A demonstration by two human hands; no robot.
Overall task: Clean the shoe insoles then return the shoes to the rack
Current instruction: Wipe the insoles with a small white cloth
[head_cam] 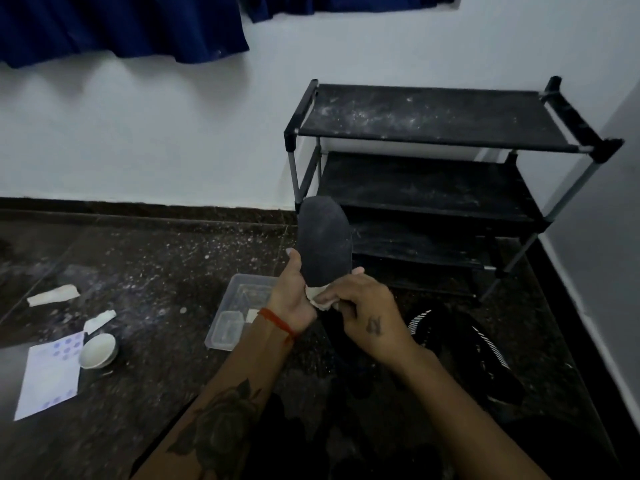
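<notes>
On a dark speckled floor [173, 265] by a white wall, we wipe a black insole held upright.

Our left hand [294, 299] grips the insole [323, 244] at its lower edge, thumb up one side; our right hand [367, 306] pinches a pale cloth [320, 299] against the heel end. Held only at the bottom, the insole could bend or slip under a hard rub. Just below the grip sits a clear tray [249, 285]; the striped shoe [464, 355] lies to the right, the dusty rack [433, 133] beyond. That dust may soil returned shoes.
</notes>
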